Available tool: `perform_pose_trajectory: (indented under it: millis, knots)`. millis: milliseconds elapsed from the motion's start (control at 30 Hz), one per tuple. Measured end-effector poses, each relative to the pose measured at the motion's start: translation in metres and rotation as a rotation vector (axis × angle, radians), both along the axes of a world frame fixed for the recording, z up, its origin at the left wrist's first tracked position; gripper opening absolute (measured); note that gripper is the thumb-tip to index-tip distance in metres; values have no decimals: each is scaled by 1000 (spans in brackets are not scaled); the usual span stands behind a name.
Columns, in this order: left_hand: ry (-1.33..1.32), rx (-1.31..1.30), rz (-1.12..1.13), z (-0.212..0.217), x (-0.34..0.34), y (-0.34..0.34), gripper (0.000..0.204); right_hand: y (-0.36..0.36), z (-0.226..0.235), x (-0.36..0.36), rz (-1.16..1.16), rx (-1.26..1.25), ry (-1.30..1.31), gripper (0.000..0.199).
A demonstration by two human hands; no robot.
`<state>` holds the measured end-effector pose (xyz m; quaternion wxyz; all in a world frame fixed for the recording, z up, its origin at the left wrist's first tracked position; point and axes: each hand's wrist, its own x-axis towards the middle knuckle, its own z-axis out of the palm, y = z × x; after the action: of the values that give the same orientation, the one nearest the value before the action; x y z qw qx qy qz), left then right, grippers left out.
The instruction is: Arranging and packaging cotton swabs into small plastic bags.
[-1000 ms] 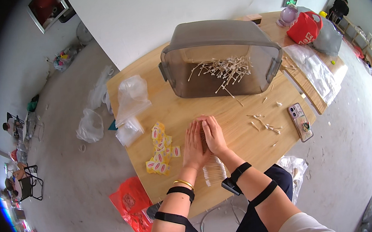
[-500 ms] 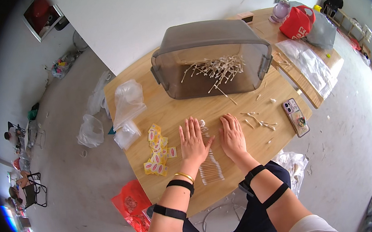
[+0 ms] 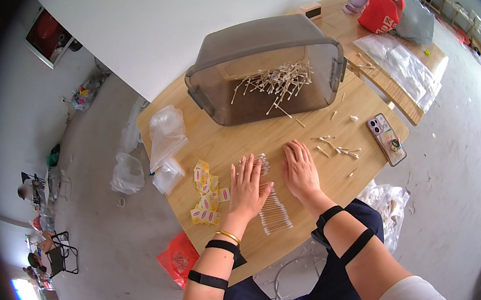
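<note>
A column of cotton swabs (image 3: pixel 274 212) lies side by side on the wooden table in front of me, its upper end showing between my hands. My left hand (image 3: pixel 247 189) rests flat with fingers stretched out, covering the left part of the column; the thumb reaches across the swabs. To the right of the column my right hand (image 3: pixel 300 172) lies palm down on the tabletop, fingers extended and close together, holding nothing visible. Small yellow-and-white printed labels (image 3: pixel 205 201) are spread in an overlapping strip left of my left hand.
A grey translucent bin (image 3: pixel 261 36) on its side holds a heap of loose swabs (image 3: pixel 280 81). Stray swabs (image 3: pixel 343 150) and a phone (image 3: pixel 386 139) lie to the right. Clear plastic bags (image 3: pixel 165 134) sit at the left edge. A second table (image 3: pixel 347 36) bears a red bag (image 3: pixel 381 12).
My left hand has shifted a little to the left, uncovering more of the swabs' upper end. My right hand stays beside the column. The whole view has tilted slightly.
</note>
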<state>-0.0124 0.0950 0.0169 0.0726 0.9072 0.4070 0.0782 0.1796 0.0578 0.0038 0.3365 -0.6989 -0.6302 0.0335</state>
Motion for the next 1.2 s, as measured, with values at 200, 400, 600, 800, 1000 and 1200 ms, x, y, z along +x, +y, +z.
perform_pose_trajectory:
  millis: [200,400,600,800,1000,1200]
  knots:
    - [43,-38,-49,-8,-11,-23,82,-1,0,-1,-7,-18,-6,44]
    - [115,9,-11,-4,4,-3,88,-2,3,0,-14,-24,-27,45]
    - [155,33,39,-8,14,21,90,-1,2,-1,-18,-23,-24,46]
    - [125,-1,18,-7,5,8,92,-1,3,0,-18,-18,-26,45]
    - [107,-23,-5,-3,1,-7,90,-2,2,0,-25,-9,-33,45]
    - [176,-21,26,-2,14,8,90,-2,3,0,-26,-10,-40,45]
